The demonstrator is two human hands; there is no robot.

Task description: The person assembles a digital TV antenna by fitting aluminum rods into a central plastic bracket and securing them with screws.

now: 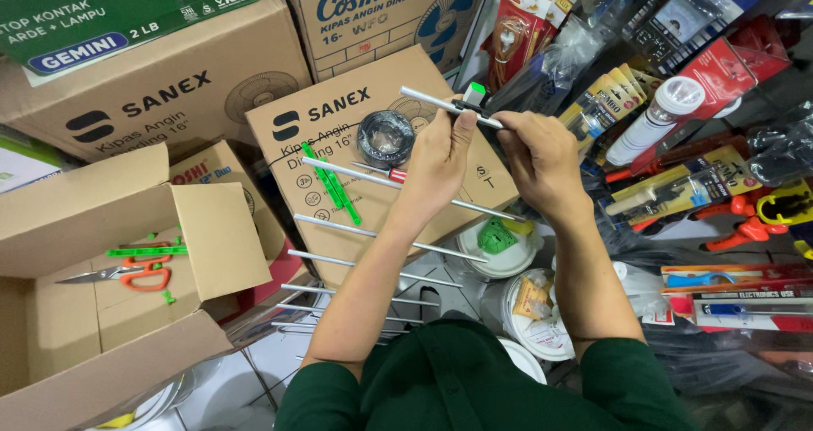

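Note:
Both my hands are raised at the upper middle, working on a metal antenna (373,232) with several silver crossbars that runs down toward my chest. My left hand (439,156) pinches the top silver rod (428,101) next to a black and green clip (471,97). My right hand (542,156) grips the same rod just to the right. Behind my hands, on a brown cardboard box (339,118), lie a roll of black tape (385,137), a red-handled screwdriver (395,175) and green plastic strips (332,183).
An open cardboard box (212,245) at the left holds orange-handled scissors (127,274) and green plastic parts. More stacked boxes stand behind. Packaged tools and a white tube (656,118) crowd the right side. White buckets (529,317) with small goods sit below my arms.

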